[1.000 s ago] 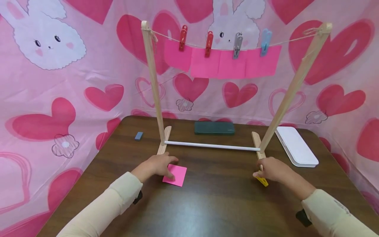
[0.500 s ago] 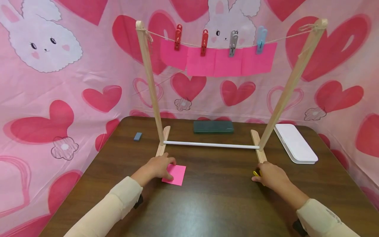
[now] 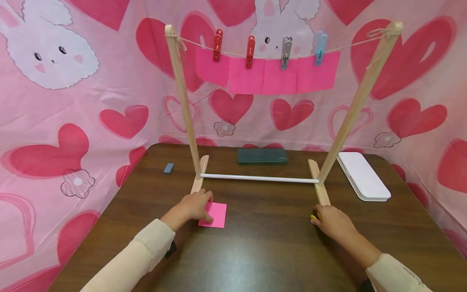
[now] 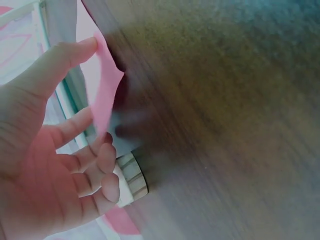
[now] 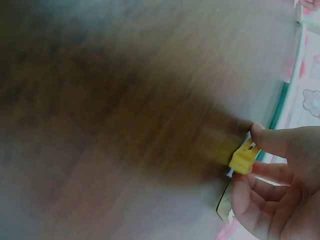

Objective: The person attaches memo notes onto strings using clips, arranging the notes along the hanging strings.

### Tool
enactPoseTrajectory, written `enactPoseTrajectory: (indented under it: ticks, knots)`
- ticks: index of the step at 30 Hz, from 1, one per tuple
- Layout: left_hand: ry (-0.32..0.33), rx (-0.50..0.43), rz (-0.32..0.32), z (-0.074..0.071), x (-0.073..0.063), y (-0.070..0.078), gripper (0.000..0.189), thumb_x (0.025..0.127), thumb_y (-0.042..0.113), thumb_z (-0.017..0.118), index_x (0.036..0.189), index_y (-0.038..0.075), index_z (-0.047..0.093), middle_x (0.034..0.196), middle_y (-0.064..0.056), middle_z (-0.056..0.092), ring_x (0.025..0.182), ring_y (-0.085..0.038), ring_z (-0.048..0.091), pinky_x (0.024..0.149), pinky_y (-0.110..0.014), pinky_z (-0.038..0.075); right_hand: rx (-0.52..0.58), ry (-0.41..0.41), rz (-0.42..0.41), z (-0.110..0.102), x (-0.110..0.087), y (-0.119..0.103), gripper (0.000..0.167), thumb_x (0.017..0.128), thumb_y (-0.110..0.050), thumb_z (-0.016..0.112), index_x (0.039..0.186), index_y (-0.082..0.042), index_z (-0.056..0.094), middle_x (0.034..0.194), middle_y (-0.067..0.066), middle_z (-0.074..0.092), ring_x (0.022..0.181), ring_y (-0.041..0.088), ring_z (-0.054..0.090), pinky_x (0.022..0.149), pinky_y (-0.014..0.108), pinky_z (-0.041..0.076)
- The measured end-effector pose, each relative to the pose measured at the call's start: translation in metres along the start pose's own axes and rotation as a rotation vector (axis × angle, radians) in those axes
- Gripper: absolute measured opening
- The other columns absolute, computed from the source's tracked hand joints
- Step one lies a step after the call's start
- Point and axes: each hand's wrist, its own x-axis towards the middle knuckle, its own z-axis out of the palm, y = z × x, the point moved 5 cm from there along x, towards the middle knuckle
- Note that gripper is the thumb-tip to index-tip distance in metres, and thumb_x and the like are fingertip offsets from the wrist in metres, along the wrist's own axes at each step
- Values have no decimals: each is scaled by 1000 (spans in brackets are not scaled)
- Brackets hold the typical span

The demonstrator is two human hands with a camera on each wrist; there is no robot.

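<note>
My left hand (image 3: 195,205) pinches a square pink sticky note (image 3: 218,213) over the left front of the table. In the left wrist view, the thumb presses one edge of the bent note (image 4: 101,85) and the fingertips meet it lower down. At the right, close by the stand's right foot (image 3: 321,194), my right hand (image 3: 333,221) holds a yellow plastic clothespin. The right wrist view shows this clothespin (image 5: 243,159) between thumb and fingers, low over the table. Several pink notes (image 3: 280,79) hang from a string, held by red clothespins (image 3: 250,52), a grey one (image 3: 286,52) and a light blue one (image 3: 320,48).
Two wooden posts (image 3: 184,97) carry the string, joined low down by a white rod (image 3: 259,178). Behind the rod lies a dark green case (image 3: 262,156). A white case (image 3: 364,176) lies at the right, a small blue eraser-like block (image 3: 168,168) at the left.
My right hand has turned the yellow clothespin, so less of it shows in the head view. The left hand stays at the pink note, which has shifted slightly. The head view has tilted a little.
</note>
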Motion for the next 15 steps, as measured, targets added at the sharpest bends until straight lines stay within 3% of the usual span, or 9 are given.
enactPoseTrajectory:
  ticks: [3, 9, 15]
  knots:
    - [18, -33, 3, 1, -2, 1, 55, 60, 33, 85, 98, 15, 51, 80, 1, 49, 72, -18, 48, 66, -37, 42, 27, -14, 22, 0, -3, 2, 36, 74, -20, 77, 98, 1, 62, 75, 7, 59, 66, 25, 56, 59, 45, 45]
    - [118, -104, 45, 4, -10, 5, 52, 64, 21, 84, 98, 15, 45, 71, 3, 53, 63, -16, 48, 59, -33, 39, 56, -46, 34, -2, -12, 5, 26, 73, -18, 77, 89, -3, 65, 69, 0, 54, 63, 20, 51, 58, 42, 43]
    - [202, -337, 166, 7, -15, 14, 34, 69, 0, 78, 88, 12, 52, 72, 2, 53, 65, -14, 47, 58, -29, 42, 81, -51, 5, -4, -20, 6, 26, 74, -17, 76, 92, -3, 64, 74, 2, 58, 67, 21, 55, 62, 44, 45]
